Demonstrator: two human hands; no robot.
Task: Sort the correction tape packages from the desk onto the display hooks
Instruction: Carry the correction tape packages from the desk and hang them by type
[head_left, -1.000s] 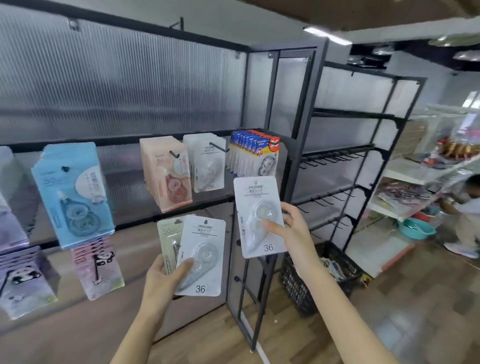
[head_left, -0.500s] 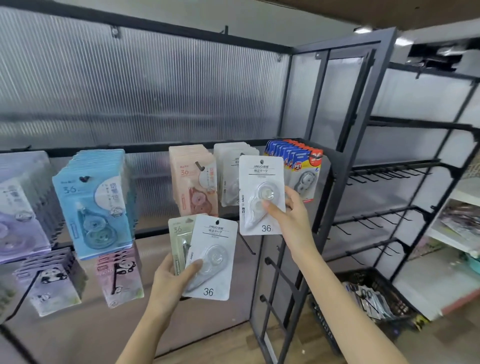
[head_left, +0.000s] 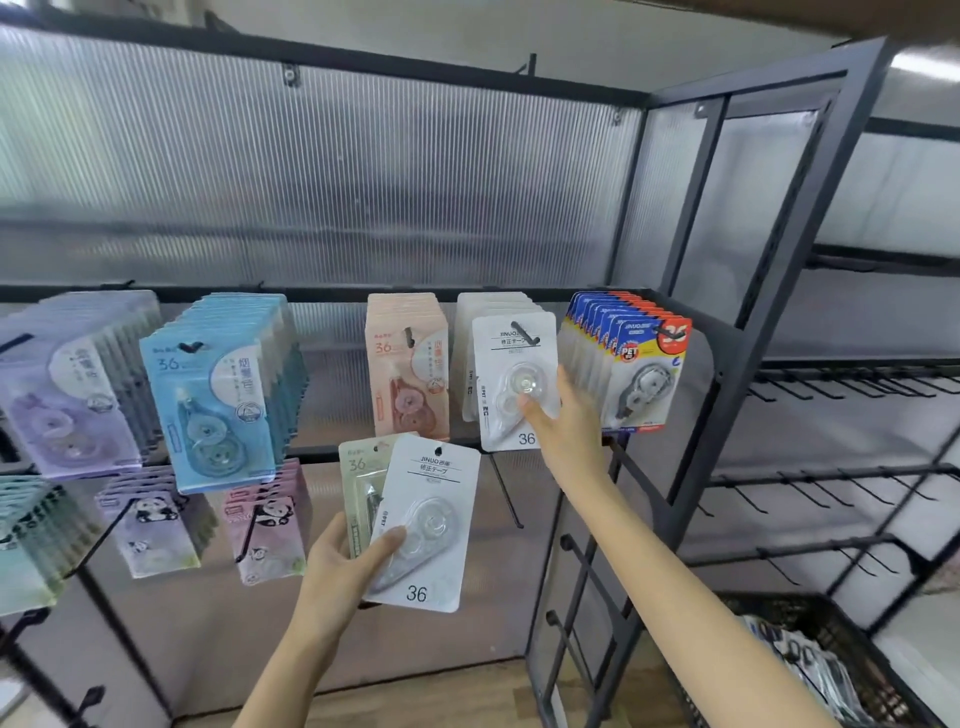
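Observation:
My right hand pinches a white correction tape package marked 36 by its lower right corner. The package's top hole sits over a black display hook, in front of a row of matching white packages. My left hand holds a second white package marked 36, with a pale green package stacked behind it, lower and to the left of the hook.
Peach packages, light blue ones, lilac ones and blue-and-red ones hang on the same rail. Panda packages hang below. A black rack with bare hooks stands right, above a black basket.
My right hand has lifted the white package up and right onto the hook in front of the white row. My left hand kept its two packages, and the view swung toward the display.

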